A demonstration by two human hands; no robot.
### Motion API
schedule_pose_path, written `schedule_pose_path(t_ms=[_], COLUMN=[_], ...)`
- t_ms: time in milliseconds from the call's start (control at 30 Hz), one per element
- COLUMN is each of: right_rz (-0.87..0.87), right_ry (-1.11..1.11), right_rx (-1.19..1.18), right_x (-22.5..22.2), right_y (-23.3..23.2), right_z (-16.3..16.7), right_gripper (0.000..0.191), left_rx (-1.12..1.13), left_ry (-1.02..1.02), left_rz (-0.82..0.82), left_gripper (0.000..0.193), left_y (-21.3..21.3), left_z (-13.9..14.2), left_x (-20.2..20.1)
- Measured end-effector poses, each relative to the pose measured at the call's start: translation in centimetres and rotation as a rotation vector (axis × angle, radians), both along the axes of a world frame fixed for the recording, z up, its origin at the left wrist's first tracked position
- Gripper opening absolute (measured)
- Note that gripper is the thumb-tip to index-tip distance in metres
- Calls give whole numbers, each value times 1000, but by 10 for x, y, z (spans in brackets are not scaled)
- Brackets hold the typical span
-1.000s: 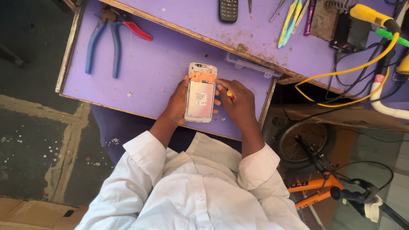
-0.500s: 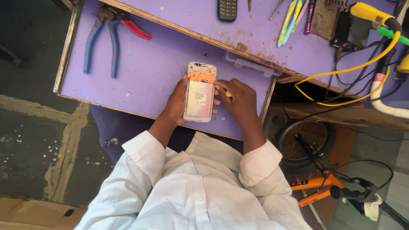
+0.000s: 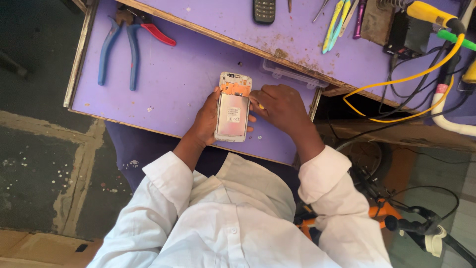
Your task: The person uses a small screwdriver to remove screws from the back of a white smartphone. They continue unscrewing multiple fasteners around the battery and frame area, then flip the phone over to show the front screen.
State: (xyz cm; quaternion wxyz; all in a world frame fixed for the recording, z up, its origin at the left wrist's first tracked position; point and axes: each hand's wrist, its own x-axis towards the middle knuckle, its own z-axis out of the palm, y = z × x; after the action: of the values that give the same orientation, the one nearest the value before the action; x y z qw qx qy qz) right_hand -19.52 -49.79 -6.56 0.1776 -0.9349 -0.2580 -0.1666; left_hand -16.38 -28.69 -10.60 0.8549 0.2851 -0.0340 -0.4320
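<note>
I see my left hand (image 3: 204, 121) wrapped around an opened smartphone (image 3: 232, 107), its back cover off, the fingers curled under and along the left edge and the thumb side pressing against the casing, so that hand is closed on the phone and holds it just above the purple pull-out shelf (image 3: 168, 84). My right hand (image 3: 278, 104) sits just beside the phone's right edge, fingers pinched narrow around a small yellow-handled tool (image 3: 259, 105) whose tip meets the phone near the orange upper section; the tool itself is mostly hidden by the fingers. Beyond my fingertips, a clear plastic case (image 3: 292, 77) lies near the back of the shelf. Well off to the left of my left hand lie blue-handled pliers (image 3: 116, 49) and, touching them, red-handled cutters (image 3: 153, 32). Further beyond the fingers, on the upper purple bench (image 3: 307, 44), a dark keypad phone (image 3: 264, 10) and yellow-green tweezers (image 3: 334, 25) rest, with a yellow cable (image 3: 411, 77) off to the right of my right hand.
</note>
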Motion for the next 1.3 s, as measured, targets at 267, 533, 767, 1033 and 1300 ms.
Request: schedule_pose_path(t_ms=[267,533,767,1033,1300], right_rz=[-84,-164,-279,-113,-190], right_ry=[88,105,123,46,32], right_rx=[140,247,414,136,117], right_x=[7,-4,-24,-63,-38], right_y=[-19,-23,-47,-25,-26], right_z=[-21,-27,-39,-45,-47], right_gripper=[14,10,10,9,13], left_rx=[7,-27,-21,-2,-47], left_ry=[18,45,57,115,139], left_rz=[5,-9,3,63,115], left_gripper=[75,74,76,67,62], left_y=[-23,-39,-66,-85,-102], left_z=[-7,-19,-36,-55,-60], left_x=[4,-10,-20,-25,-17])
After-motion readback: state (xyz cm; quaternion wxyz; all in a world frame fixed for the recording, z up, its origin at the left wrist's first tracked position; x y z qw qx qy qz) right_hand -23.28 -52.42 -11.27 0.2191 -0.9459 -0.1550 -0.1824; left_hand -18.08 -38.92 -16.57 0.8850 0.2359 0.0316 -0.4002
